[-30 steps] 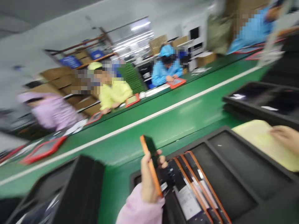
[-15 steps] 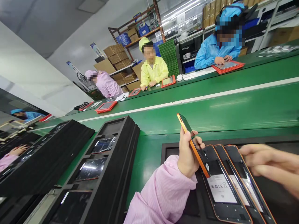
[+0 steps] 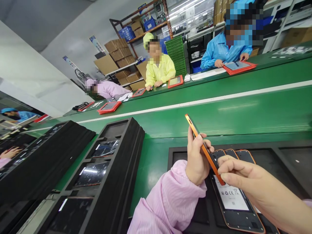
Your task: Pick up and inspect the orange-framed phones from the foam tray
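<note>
My left hand (image 3: 197,159) grips an orange-edged phone (image 3: 193,128), held on edge and tilted over a black foam tray (image 3: 287,159). In the tray lie three orange-rimmed phone shells (image 3: 231,200), backs up, one showing a white label. My right hand (image 3: 246,174) reaches in from the right, fingers curled together, its fingertips touching the lower end of the held phone above the shells. Whether it pinches anything small is hidden.
A stack of black foam trays (image 3: 114,169) holding screens stands at the left, with more trays (image 3: 44,156) beyond. Behind runs a green conveyor belt (image 3: 243,107). Three people in coats sit across it with red-cased tablets (image 3: 109,106).
The view has swung left and steadied. My right hand has moved from the right edge to the phone held in my left hand. The left hand keeps its grip.
</note>
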`<action>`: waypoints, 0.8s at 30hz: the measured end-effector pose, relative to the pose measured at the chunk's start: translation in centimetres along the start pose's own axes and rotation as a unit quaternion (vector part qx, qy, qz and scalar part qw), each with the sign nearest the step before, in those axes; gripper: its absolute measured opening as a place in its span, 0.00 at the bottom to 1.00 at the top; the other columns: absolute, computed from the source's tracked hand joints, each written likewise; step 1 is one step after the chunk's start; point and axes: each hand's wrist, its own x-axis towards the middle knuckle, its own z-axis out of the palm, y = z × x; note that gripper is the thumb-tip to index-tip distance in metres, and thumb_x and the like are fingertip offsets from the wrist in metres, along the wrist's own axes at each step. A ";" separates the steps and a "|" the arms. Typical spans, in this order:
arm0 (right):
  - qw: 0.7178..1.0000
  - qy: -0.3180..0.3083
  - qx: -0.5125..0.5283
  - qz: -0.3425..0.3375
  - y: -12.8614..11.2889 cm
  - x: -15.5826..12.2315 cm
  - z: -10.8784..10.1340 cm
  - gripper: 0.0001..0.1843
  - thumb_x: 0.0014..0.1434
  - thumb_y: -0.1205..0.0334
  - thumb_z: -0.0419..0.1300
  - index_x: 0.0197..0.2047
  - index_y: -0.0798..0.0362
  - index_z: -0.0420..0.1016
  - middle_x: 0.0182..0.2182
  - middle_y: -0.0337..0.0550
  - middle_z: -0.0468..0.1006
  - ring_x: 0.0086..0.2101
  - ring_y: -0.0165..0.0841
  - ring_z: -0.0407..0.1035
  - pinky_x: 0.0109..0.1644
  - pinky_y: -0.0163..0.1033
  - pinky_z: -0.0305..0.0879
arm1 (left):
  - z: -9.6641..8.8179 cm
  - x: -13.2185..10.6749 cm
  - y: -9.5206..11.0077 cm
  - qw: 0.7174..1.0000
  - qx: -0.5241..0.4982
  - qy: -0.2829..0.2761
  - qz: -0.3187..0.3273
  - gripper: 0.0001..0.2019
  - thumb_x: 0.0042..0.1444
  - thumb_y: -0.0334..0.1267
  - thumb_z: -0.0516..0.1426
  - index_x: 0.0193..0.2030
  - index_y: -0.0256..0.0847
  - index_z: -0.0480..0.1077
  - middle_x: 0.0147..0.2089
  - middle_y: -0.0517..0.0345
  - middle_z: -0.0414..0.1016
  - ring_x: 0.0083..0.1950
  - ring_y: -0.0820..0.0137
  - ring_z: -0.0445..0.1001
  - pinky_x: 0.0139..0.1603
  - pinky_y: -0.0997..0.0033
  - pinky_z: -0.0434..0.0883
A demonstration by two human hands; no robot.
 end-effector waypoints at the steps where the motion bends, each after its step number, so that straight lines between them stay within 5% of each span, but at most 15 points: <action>1: 1.000 0.008 -0.002 -0.003 0.1 0.0 0.0 0.21 0.38 0.43 0.66 0.16 0.51 0.68 0.28 0.42 0.69 0.33 0.38 0.65 0.40 0.42 0.67 | 0.0 0.0 0.0 1.000 -0.001 0.002 0.001 0.45 0.27 0.56 0.67 0.53 0.46 0.58 0.31 0.64 0.64 0.24 0.78 0.62 0.26 0.74 0.59; 13: 0.995 0.044 0.021 -0.090 0.9 0.5 0.1 0.20 0.39 0.44 0.68 0.16 0.50 0.71 0.25 0.41 0.66 0.28 0.33 0.64 0.30 0.35 0.66 | -0.3 0.1 -0.4 0.999 0.013 0.004 0.037 0.38 0.33 0.55 0.66 0.51 0.47 0.60 0.32 0.64 0.65 0.24 0.79 0.62 0.25 0.75 0.60; 24: 0.999 -0.021 0.029 0.031 -0.3 0.6 -0.2 0.18 0.36 0.49 0.67 0.20 0.52 0.64 0.19 0.35 0.63 0.22 0.28 0.56 0.26 0.34 0.59 | -0.6 -0.1 -0.7 0.997 0.024 -0.020 0.067 0.33 0.35 0.54 0.66 0.48 0.46 0.62 0.33 0.62 0.65 0.25 0.78 0.63 0.26 0.75 0.60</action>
